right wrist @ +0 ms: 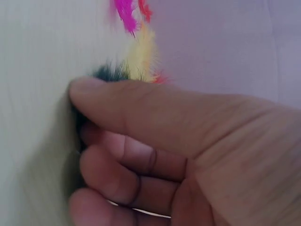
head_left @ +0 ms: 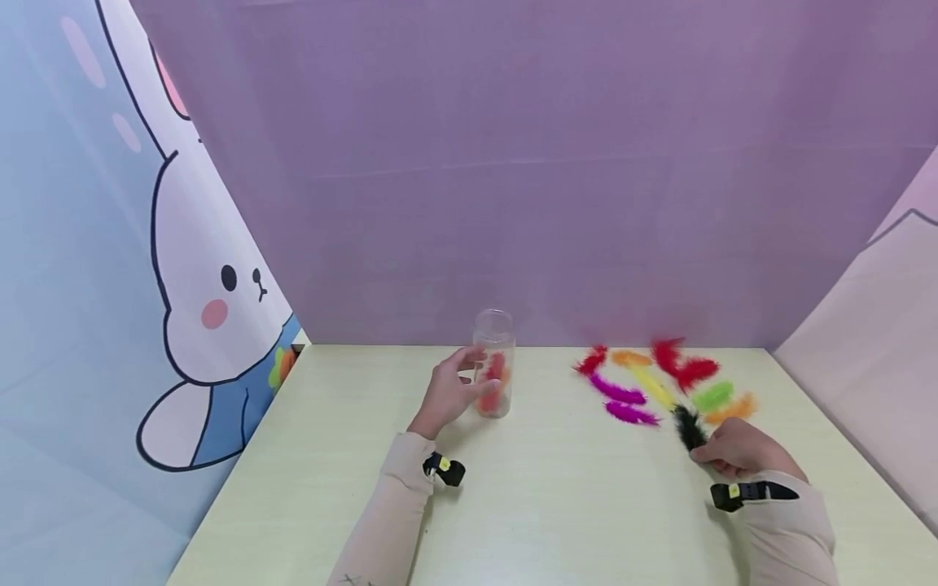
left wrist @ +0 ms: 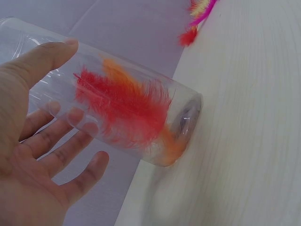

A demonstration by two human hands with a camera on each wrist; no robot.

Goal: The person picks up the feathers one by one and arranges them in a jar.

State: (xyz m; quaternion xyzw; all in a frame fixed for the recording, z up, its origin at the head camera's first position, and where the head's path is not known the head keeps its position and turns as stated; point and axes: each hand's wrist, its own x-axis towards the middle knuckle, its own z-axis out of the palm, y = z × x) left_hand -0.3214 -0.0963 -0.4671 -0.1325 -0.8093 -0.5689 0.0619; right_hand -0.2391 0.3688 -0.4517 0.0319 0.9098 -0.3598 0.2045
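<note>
- The black feather [head_left: 689,429] lies on the right side of the table [head_left: 557,505], running from the right hand [head_left: 749,450] away from the person and slightly leftward.
- The right hand pinches its near end between thumb and curled fingers; the thumb covers most of the contact in the wrist view. Whether the feather is off the tabletop cannot be told.
- Its far tip meets or nearly meets the near end of the yellow feather [head_left: 652,386]; the lime-green feather [head_left: 712,396] is just to its right.
- The clear jar [head_left: 495,338] stands upright well to its left, beside the left hand, which is the nearer one to it.
- The left hand [head_left: 450,392] holds the jar loosely, thumb on one side and fingers round the other.
- The black feather looks fluffy, dark and narrow, with ragged edges.
- Inside the jar, a bright red feather [left wrist: 127,106] rests against orange plumage [left wrist: 173,147].
</note>
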